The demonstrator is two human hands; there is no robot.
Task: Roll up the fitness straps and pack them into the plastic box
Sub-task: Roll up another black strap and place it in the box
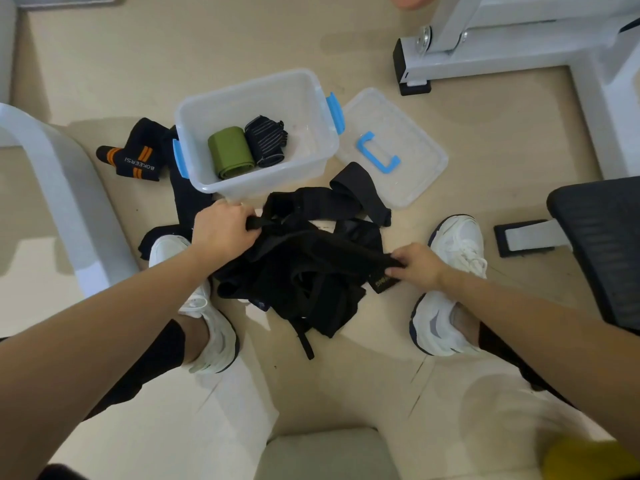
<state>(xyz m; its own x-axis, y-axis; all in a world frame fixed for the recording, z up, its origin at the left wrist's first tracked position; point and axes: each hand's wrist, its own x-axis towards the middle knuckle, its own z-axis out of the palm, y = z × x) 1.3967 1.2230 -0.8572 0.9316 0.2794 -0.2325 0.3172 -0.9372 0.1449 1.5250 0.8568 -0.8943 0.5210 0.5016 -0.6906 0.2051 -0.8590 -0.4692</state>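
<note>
A tangled heap of black fitness straps (304,271) lies on the floor between my two white shoes. My left hand (221,226) grips a strap end at the heap's upper left. My right hand (417,263) pinches another black strap near its label at the heap's right side. Beyond the heap stands the clear plastic box (304,88) with blue latches. Inside it lie a rolled green strap (230,152) and a rolled black strap with grey stripes (266,140), side by side.
The box's clear lid (408,133) with a blue handle lies on the floor right of the box. A black strap with orange stripes (133,154) lies left of the box. White machine frames stand at left (65,188) and top right (519,57); a black seat (606,237) is at right.
</note>
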